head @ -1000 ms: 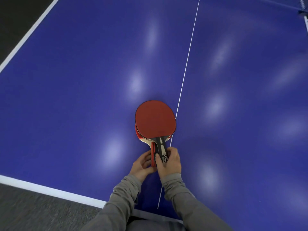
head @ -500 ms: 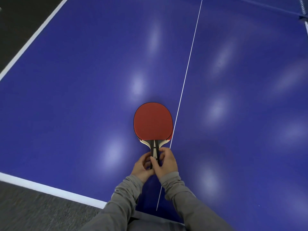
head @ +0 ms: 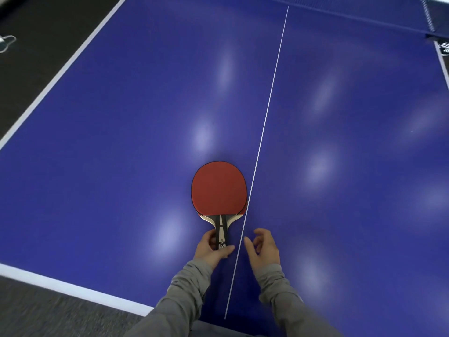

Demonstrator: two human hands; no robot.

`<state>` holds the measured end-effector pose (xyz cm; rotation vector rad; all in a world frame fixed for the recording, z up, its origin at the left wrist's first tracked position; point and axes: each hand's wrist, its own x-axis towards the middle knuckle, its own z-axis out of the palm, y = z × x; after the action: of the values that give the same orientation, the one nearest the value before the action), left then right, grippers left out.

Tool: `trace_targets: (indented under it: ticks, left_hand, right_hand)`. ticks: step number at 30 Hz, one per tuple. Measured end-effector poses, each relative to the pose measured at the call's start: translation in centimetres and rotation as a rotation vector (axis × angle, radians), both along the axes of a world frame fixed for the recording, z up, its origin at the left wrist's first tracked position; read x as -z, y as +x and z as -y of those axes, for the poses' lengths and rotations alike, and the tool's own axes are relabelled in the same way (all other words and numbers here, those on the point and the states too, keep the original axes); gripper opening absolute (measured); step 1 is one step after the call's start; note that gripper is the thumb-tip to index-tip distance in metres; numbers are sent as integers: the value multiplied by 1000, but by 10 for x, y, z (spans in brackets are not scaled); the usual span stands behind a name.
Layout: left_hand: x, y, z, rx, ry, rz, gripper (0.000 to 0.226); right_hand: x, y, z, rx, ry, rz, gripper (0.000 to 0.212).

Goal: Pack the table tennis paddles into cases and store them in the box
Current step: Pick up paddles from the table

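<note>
We see left hand [head: 211, 249] gripping the handle of stacked red paddles [head: 219, 188] | right hand [head: 263, 246] just right, loosely curled, holding nothing | paddles flat on blue table [head: 121, 142], left of centre line [head: 267, 113] | net [head: 435, 25] far right

Single head view, high above blue table [head: 121, 142], facing forward-down, hands near bottom.

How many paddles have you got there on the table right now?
2. The top paddle lies red face up just left of the centre line, its handle gripped by the left hand. The second paddle is stacked beneath, only a red sliver showing.
</note>
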<state>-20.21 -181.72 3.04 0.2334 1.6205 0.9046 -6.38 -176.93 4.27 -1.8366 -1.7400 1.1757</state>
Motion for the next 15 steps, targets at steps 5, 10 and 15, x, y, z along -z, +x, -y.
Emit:
trace_targets:
  ticks: [5,10,15]
  left_hand:
    - [-15,23,-26,112,-273,-387,65]
    - [-19,35,-32,158,-363,-572,51]
    - [-15,34,-29,194,-350,-658,52]
  right_hand:
    - [3,32,-5,43,-8,69,29]
    - [5,50,-3,45,-16,96,26]
    - [5,65,1,21,-12,117,24]
